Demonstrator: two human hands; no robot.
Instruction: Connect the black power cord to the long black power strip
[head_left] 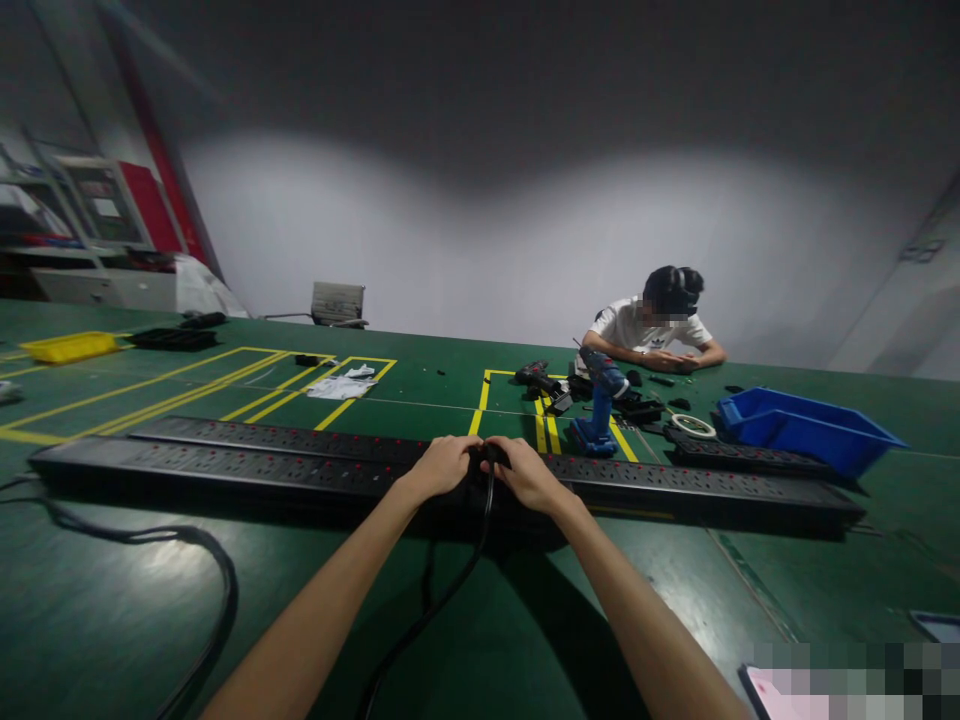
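Observation:
My left hand point(445, 466) and my right hand point(526, 474) meet over the middle of a long black power strip point(292, 478). Fingers of both are closed round the dark plug end of a black power cable point(472, 565), mostly hidden by the fingertips. From there the cable hangs down over the strip's near side and runs toward me. Rows of sockets with small red marks line the strip's top. Directly behind it lies a second long black strip point(195, 431). Whether the plug sits in a socket I cannot tell.
Beyond the strips stand a blue cordless drill point(598, 405), black parts and a blue bin point(810, 425). Another cable point(229, 580) loops at left. White papers point(341, 386) and a yellow tray point(71, 347) lie farther off. A person point(652, 325) sits across the green table.

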